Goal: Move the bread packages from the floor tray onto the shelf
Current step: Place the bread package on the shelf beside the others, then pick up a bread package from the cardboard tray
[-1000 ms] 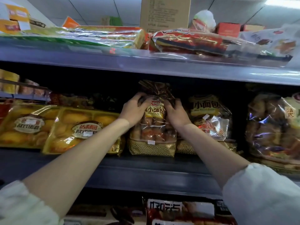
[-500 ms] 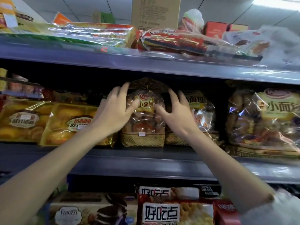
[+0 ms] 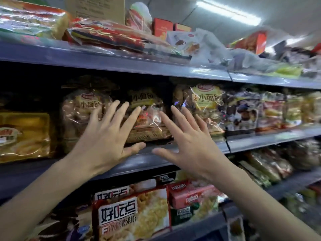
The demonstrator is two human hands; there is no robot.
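Note:
A clear bag of small bread rolls stands upright on the middle shelf, with a second like bag right of it and a third further right. My left hand hovers open in front of the first two bags, fingers spread, holding nothing. Beside it, my right hand is also open and empty, a little off the shelf's front edge. The floor tray is out of view.
Yellow cake packs lie at the left of the same shelf. The top shelf carries flat bags and boxes. Below are biscuit packs and a red box. More bagged goods run off to the right.
Both hands let go of the bread bag and drew back from the shelf with fingers spread. The view has swung to the right and is blurred.

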